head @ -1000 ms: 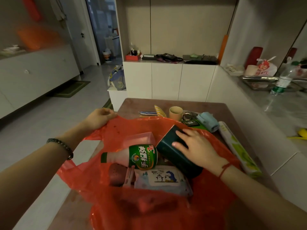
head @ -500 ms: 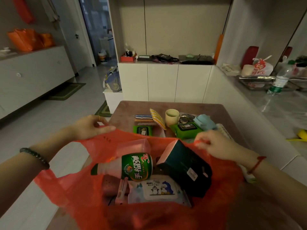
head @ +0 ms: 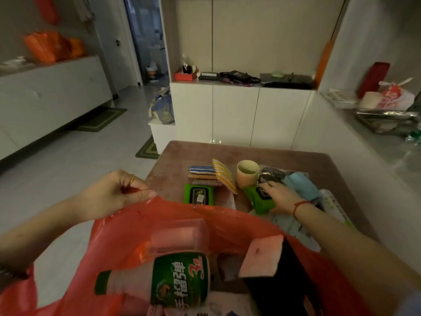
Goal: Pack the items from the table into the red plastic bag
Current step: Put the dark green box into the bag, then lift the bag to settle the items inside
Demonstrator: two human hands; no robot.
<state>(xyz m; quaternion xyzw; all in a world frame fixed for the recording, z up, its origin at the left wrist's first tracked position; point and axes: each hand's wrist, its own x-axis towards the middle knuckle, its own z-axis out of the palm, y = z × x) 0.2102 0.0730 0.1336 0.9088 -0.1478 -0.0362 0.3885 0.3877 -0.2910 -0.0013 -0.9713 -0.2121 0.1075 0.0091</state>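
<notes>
The red plastic bag [head: 173, 226] gapes open at the near table edge. Inside lie a green-labelled bottle [head: 180, 281] and a dark box [head: 280, 281]. My left hand [head: 114, 192] pinches the bag's left rim and holds it up. My right hand [head: 280, 195] reaches over the bag and lies on a green wipes pack [head: 257, 201], fingers curled over it. A second green wipes pack [head: 198, 195] lies flat on the brown table [head: 177, 156]. Beside it are a striped sponge [head: 201, 169], a yellow striped packet [head: 224, 175], a beige cup [head: 247, 173] and a blue cloth [head: 300, 185].
A long white and green roll [head: 337, 208] lies along the table's right side. A grey counter [head: 387, 156] with a metal tray stands to the right. White cabinets [head: 239, 115] rise behind the table. The tiled floor [head: 79, 160] spreads to the left.
My right hand left the bag's right rim and reached forward onto the green wipes pack. The dark box stays in the bag. The view has tilted closer to the bag.
</notes>
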